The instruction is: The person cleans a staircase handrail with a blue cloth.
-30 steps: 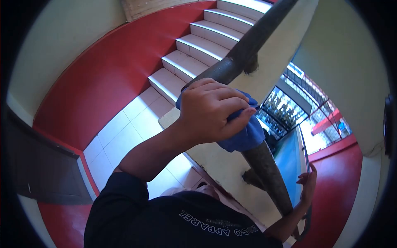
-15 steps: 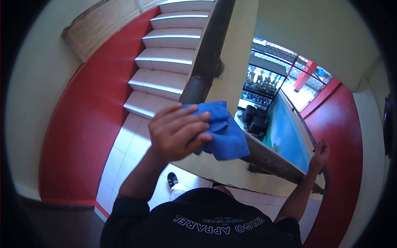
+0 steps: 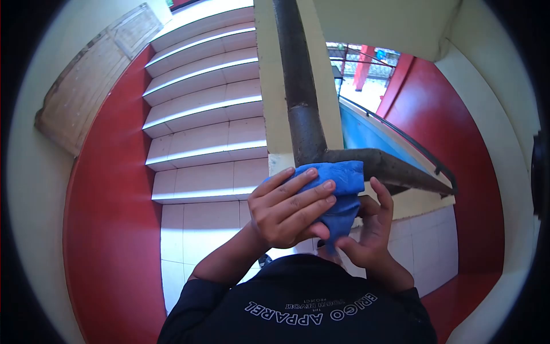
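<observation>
A blue cloth is bunched under my left hand and drapes over the bend where the dark metal handrail turns. My left fingers lie across the cloth's near face, with the thumb tucked below. Part of the cloth hangs down to the right of that thumb. Close beside this hanging part is my right hand, its fingers curved and spread apart, with nothing seen between them.
Light tiled stairs rise on the left beside a red-and-cream wall. A cream ledge runs under the handrail. Right of it, a lower blue wall carries a thin rail. A wooden panel hangs at upper left.
My right hand has come in from the far right rail to beside the cloth. The view has turned, and the cloth in my left hand is now at the rail's bend.
</observation>
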A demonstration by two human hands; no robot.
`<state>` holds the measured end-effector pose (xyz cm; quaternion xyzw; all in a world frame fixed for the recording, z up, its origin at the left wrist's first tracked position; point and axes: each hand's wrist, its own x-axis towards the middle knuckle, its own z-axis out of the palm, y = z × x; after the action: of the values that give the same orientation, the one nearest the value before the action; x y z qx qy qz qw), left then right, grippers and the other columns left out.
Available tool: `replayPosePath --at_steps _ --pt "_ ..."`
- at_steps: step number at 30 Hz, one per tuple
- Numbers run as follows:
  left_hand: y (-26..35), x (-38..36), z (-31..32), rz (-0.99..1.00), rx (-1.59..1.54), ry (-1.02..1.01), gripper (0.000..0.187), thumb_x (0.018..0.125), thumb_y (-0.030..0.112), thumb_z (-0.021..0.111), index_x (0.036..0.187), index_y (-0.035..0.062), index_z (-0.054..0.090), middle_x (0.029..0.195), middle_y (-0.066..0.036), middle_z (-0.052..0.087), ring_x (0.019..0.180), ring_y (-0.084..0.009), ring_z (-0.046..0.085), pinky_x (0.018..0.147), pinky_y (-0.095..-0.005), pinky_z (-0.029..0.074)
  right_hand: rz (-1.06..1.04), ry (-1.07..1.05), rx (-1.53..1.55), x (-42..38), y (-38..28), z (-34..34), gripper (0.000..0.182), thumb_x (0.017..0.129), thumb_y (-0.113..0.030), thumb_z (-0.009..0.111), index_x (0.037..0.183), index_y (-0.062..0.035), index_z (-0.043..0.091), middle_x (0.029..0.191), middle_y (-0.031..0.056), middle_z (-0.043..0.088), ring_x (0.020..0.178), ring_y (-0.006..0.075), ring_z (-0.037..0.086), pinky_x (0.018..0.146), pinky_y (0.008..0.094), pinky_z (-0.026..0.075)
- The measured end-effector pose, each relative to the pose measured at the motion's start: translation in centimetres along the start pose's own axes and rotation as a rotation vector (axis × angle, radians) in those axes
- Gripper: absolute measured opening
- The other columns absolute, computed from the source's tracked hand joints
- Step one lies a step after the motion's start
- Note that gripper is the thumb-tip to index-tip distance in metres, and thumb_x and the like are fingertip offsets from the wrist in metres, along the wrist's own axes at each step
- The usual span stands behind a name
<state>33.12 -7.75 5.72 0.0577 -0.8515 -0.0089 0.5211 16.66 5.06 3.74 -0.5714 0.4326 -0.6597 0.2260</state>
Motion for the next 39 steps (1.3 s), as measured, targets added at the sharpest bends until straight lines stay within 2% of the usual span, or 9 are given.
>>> replayPosePath --at_steps 4,11,14,17,19,21,27,30,39 --pt "-1.3 -0.2 -1.8 -0.154 -0.217 -0.032 0.048 0.097 0.054 0.052 0.107 0.0127 0.074 0.115 -0.009 0.072 0.114 -0.0243 0.067 0.099 -0.0408 0.049 -0.012 0.168 0.005 -0.9 -0.6 1.1 0.061 0.081 0.01 0.069 0.134 -0.003 0.041 0.113 0.0091 0.055 0.101 0.0148 0.055 0.089 0.0303 0.047" --pt "-5.4 3.7 -5.0 -1.111 -1.192 0.036 0.067 0.103 0.056 0.033 0.128 0.0007 0.06 0.121 -0.017 0.067 0.111 -0.0304 0.066 0.1 -0.0433 0.052 -0.108 0.263 -0.174 4.5 -4.8 -5.5 0.044 0.082 0.013 0.063 0.123 -0.0013 0.054 0.115 0.009 0.056 0.107 0.0171 0.057 0.094 0.0306 0.047" --pt "-11.0 4.2 -1.8 -1.056 -2.059 0.027 0.058 0.104 0.05 0.041 0.134 0.0033 0.055 0.122 -0.013 0.065 0.107 -0.0238 0.065 0.093 -0.0384 0.055 0.063 0.308 -0.108 8.6 -5.4 -6.6 0.048 0.083 0.008 0.065 0.128 -0.0028 0.053 0.115 0.0105 0.057 0.105 0.0182 0.058 0.094 0.0316 0.048" --pt "-15.9 -1.3 0.8 -1.115 -1.75 0.176 0.051 0.104 0.046 0.044 0.135 0.0059 0.054 0.122 -0.012 0.064 0.107 -0.0233 0.065 0.092 -0.0371 0.055 0.279 0.232 -0.671 11.2 -3.3 -7.8 0.058 0.082 -0.005 0.073 0.135 -0.0048 0.05 0.121 0.017 0.057 0.109 0.0249 0.06 0.095 0.036 0.048" --pt "-16.4 -2.5 0.3 -1.253 -1.217 0.317 0.052 0.104 0.046 0.045 0.138 0.0068 0.05 0.124 -0.013 0.062 0.108 -0.0248 0.063 0.092 -0.0413 0.053 -0.231 0.245 -1.217 10.0 -0.9 -8.7 0.058 0.082 -0.012 0.076 0.134 -0.0024 0.051 0.126 0.0199 0.056 0.111 0.031 0.06 0.097 0.0412 0.048" --pt "-12.9 -2.5 -1.6 -1.456 -0.843 0.477 0.05 0.104 0.044 0.043 0.139 0.009 0.049 0.13 -0.014 0.058 0.111 -0.0254 0.059 0.096 -0.0425 0.046 -0.094 0.175 -0.89 8.4 -1.4 -7.1 0.062 0.081 -0.025 0.08 0.132 -0.001 0.054 0.128 0.0189 0.058 0.118 0.0349 0.057 0.103 0.0418 0.043" --pt "-9.5 -2.9 -1.5 -0.522 -0.271 0.135 0.059 0.105 0.052 0.032 0.13 0.0046 0.056 0.129 -0.02 0.06 0.126 -0.0337 0.054 0.104 -0.0462 0.041 -0.029 -0.385 -1.169 10.5 -2.4 -2.2 0.087 0.064 -0.069 0.077 0.12 -0.0037 0.063 0.111 0.0157 0.067 0.103 0.0315 0.065 0.09 0.04 0.051" --pt "-7.9 -0.1 -0.4 -0.056 -0.064 -0.069 0.083 0.08 0.084 0.047 0.117 0.0131 0.069 0.124 -0.016 0.065 0.126 -0.039 0.055 0.108 -0.0535 0.036 0.01 -0.5 -1.244 11.4 -2.2 -2.3 0.087 0.059 -0.075 0.076 0.111 -0.0054 0.067 0.094 0.0108 0.069 0.089 0.0283 0.069 0.082 0.0384 0.052" --pt "-8.5 1.5 5.3 0.107 -0.272 -0.097 0.053 0.087 0.055 0.045 0.109 0.0171 0.074 0.11 -0.009 0.07 0.117 -0.0322 0.061 0.115 -0.0582 0.023 -0.697 -0.016 -1.217 8.6 2.3 -3.1 0.074 0.07 -0.077 0.067 0.098 -0.0087 0.073 0.093 0.0072 0.074 0.085 0.0227 0.072 0.084 0.0391 0.053"
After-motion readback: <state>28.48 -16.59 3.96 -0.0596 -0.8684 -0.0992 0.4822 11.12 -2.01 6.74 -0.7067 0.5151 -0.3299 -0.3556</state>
